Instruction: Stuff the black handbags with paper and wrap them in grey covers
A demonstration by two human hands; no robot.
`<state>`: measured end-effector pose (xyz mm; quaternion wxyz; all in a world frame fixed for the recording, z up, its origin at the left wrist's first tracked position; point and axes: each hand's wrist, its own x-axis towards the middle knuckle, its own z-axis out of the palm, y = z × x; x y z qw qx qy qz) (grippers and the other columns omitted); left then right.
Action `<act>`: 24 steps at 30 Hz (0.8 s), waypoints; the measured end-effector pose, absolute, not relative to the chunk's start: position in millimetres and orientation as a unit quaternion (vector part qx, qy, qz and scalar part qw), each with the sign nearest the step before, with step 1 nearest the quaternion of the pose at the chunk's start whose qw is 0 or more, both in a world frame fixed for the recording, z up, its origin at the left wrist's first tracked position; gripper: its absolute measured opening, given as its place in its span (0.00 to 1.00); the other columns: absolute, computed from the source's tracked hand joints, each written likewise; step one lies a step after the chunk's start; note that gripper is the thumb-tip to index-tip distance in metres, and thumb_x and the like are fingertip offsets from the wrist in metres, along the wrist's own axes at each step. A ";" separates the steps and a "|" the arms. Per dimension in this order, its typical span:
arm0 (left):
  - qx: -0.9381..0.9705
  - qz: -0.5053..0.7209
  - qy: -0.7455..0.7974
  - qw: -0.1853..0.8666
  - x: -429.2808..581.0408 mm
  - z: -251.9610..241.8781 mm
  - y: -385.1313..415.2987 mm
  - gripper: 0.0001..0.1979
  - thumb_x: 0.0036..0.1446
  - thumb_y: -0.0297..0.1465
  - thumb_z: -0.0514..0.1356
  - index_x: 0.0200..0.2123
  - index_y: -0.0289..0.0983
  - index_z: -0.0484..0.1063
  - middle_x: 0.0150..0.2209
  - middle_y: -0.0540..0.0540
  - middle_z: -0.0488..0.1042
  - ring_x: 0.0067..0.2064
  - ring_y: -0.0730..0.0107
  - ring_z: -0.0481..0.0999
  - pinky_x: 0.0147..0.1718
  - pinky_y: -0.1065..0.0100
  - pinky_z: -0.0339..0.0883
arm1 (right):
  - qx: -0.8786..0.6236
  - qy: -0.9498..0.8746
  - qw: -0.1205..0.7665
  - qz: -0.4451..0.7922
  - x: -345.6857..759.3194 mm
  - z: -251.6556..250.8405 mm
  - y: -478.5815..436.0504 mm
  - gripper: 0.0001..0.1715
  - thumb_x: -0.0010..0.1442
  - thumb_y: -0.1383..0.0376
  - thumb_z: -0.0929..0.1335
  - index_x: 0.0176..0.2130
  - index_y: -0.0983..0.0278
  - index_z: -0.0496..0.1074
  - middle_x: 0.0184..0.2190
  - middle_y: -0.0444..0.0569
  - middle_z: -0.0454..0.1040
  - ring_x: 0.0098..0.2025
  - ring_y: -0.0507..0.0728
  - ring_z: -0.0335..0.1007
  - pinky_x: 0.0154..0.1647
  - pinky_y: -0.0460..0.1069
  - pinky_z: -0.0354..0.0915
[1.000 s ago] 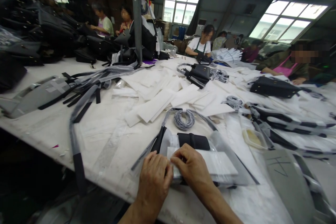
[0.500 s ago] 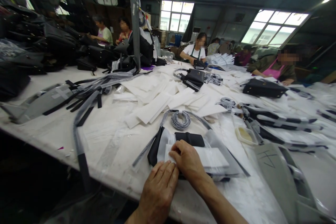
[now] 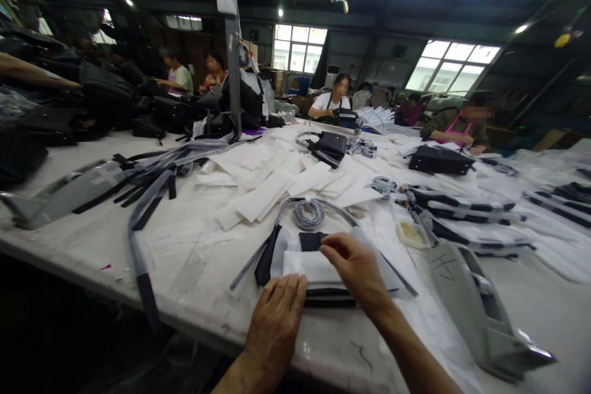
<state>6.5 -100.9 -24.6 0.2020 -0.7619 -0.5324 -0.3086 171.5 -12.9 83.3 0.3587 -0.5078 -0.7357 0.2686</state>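
A black bag [image 3: 264, 263] lies at the table's near edge, with a white sheet [image 3: 318, 266] across its front and translucent wrapping at its sides. My left hand [image 3: 277, 314] rests with extended fingers on the sheet's lower left part. Over the right part of the bag, my right hand [image 3: 357, 261] has its thumb and fingertips pinched together near the sheet's upper edge; what lies between them is too small to tell. The bag's strap [image 3: 277, 214] curves behind it around a coiled grey wrapped cord [image 3: 308, 214].
White paper strips [image 3: 268, 194] cover the table's middle. Wrapped straps [image 3: 138, 215] lie left, near a grey tape dispenser [image 3: 76, 194]. To the right are a small tub [image 3: 412, 235] and a grey panel-like piece [image 3: 475, 308]. Several people work behind; another person's arm reaches in at far left.
My right hand has moved right and slightly up, away from my left hand. The white sheet now lies flatter across the bag. The view has tilted up and shifted slightly.
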 end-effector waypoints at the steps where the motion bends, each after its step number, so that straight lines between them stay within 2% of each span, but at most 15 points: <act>1: -0.763 -0.313 -0.529 0.200 6.8 -24.4 -101.1 0.19 0.68 0.23 0.48 0.58 0.31 0.69 0.52 0.41 0.76 0.53 0.60 0.72 0.56 0.58 0.59 | -0.521 -0.701 0.400 0.277 195.9 92.2 -18.0 0.14 0.59 0.55 0.70 0.37 0.62 0.77 0.31 0.48 0.78 0.32 0.57 0.74 0.36 0.49 0.68; 4: -0.762 -0.319 -0.530 0.191 7.2 -23.2 -102.3 0.20 0.67 0.22 0.49 0.58 0.31 0.69 0.53 0.41 0.75 0.53 0.60 0.72 0.57 0.58 0.58 | -0.623 -0.599 0.452 0.221 287.9 115.0 -33.0 0.24 0.52 0.47 0.72 0.39 0.63 0.78 0.30 0.49 0.78 0.29 0.58 0.73 0.31 0.50 0.69; 7: -0.758 -0.330 -0.535 0.176 4.9 -23.9 -101.8 0.20 0.66 0.21 0.48 0.57 0.32 0.70 0.53 0.41 0.76 0.53 0.59 0.73 0.58 0.56 0.58 | -0.727 -0.514 0.428 0.154 382.8 124.6 -47.0 0.30 0.46 0.44 0.72 0.39 0.64 0.79 0.30 0.52 0.79 0.31 0.61 0.74 0.32 0.52 0.69; 11: -0.774 -0.315 -0.524 0.167 -0.2 -25.4 -98.8 0.21 0.67 0.22 0.47 0.57 0.32 0.71 0.54 0.39 0.75 0.53 0.56 0.72 0.58 0.54 0.57 | -0.812 -0.447 0.339 0.159 463.8 109.7 -57.7 0.26 0.44 0.46 0.70 0.35 0.63 0.79 0.35 0.53 0.80 0.38 0.64 0.75 0.39 0.53 0.68; 14: -0.776 -0.311 -0.523 0.163 -0.2 -23.5 -99.2 0.21 0.67 0.23 0.46 0.57 0.31 0.72 0.54 0.39 0.75 0.53 0.56 0.72 0.57 0.54 0.58 | -0.812 -0.436 0.310 0.234 479.4 88.9 -57.1 0.25 0.44 0.45 0.70 0.27 0.64 0.77 0.30 0.53 0.79 0.35 0.62 0.74 0.35 0.52 0.67; 18: -0.754 -0.343 -0.536 0.162 4.2 -21.1 -101.0 0.23 0.66 0.22 0.44 0.55 0.31 0.74 0.52 0.38 0.76 0.51 0.55 0.73 0.57 0.52 0.58 | -0.799 -0.424 0.317 0.286 473.3 73.2 -50.4 0.27 0.42 0.43 0.71 0.23 0.66 0.76 0.25 0.52 0.77 0.30 0.58 0.71 0.29 0.49 0.64; 21: -0.759 -0.337 -0.532 0.162 5.5 -20.7 -100.4 0.22 0.65 0.22 0.45 0.54 0.29 0.74 0.51 0.37 0.77 0.51 0.54 0.73 0.56 0.52 0.58 | -0.782 -0.423 0.345 0.300 467.7 71.5 -43.7 0.24 0.40 0.46 0.72 0.21 0.66 0.74 0.20 0.48 0.72 0.26 0.55 0.67 0.26 0.48 0.60; 24: -0.765 -0.332 -0.522 0.179 2.4 -20.4 -98.3 0.22 0.65 0.21 0.45 0.54 0.29 0.73 0.51 0.36 0.77 0.51 0.54 0.73 0.57 0.52 0.58 | -0.762 -0.419 0.381 0.314 462.4 75.6 -40.0 0.19 0.38 0.51 0.72 0.21 0.66 0.74 0.19 0.47 0.71 0.24 0.53 0.66 0.26 0.47 0.61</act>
